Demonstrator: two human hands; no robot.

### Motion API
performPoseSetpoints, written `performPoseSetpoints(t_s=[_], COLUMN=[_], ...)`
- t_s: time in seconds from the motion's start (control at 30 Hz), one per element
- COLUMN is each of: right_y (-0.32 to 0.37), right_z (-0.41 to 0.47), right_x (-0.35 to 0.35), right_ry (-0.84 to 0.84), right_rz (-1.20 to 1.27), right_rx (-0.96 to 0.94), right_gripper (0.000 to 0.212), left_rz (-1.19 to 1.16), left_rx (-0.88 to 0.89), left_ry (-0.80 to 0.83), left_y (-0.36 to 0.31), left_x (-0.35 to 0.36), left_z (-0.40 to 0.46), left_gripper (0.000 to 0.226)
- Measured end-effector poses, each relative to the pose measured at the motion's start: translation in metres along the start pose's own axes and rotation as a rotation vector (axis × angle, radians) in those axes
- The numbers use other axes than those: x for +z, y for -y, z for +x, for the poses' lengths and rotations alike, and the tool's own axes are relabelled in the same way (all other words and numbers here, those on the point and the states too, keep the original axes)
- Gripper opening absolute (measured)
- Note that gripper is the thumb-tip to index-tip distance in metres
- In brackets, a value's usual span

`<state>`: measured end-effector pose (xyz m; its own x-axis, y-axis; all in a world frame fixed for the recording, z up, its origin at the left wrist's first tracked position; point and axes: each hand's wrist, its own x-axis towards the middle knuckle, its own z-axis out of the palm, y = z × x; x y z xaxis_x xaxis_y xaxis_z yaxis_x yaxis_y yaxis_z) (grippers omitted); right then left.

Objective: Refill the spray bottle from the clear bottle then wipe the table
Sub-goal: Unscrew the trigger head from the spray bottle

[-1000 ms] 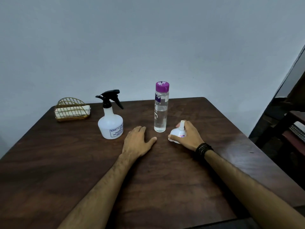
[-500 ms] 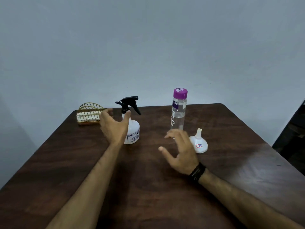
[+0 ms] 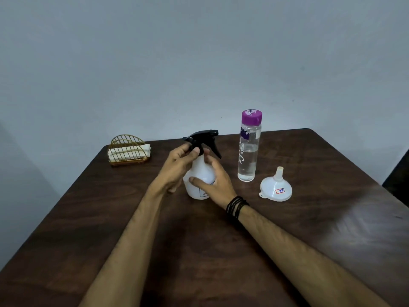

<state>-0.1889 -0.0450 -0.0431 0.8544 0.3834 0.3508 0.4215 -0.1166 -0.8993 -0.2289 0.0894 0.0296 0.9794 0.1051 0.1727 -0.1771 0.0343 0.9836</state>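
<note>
The white spray bottle with a black trigger head stands upright on the dark wooden table, near its middle. My left hand grips the black head at the neck. My right hand wraps the white body from the right side. The clear bottle with a purple cap stands upright just right of them, holding clear liquid. A white funnel lies mouth down, spout up, to its right. Folded white cloths sit in a gold wire holder at the far left.
The table's far edge meets a plain grey wall. The right edge of the table drops off beside a dark area.
My right hand let go of the funnel and moved left onto the spray bottle's body. My left hand rose from the table and closed on the bottle's black head.
</note>
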Motion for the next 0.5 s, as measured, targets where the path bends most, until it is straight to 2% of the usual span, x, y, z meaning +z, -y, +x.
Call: performPoseSetpoints(t_s=[0.17, 0.3, 0.5], right_y=[-0.006, -0.008, -0.010], right_z=[0.003, 0.003, 0.004], right_x=[-0.001, 0.002, 0.000], right_ry=[-0.051, -0.078, -0.117], right_rz=[-0.019, 0.029, 0.025], right_rx=[-0.014, -0.009, -0.019], right_gripper=[0.057, 0.055, 0.048], left_rz=[0.043, -0.004, 0.004], left_rx=[0.067, 0.100, 0.142], left_ry=[-0.106, -0.219, -0.304], left_y=[0.010, 0.015, 0.019], left_x=[0.010, 0.019, 0.026], left_z=[0.002, 0.004, 0.009], left_gripper=[0.020, 0.019, 0.025])
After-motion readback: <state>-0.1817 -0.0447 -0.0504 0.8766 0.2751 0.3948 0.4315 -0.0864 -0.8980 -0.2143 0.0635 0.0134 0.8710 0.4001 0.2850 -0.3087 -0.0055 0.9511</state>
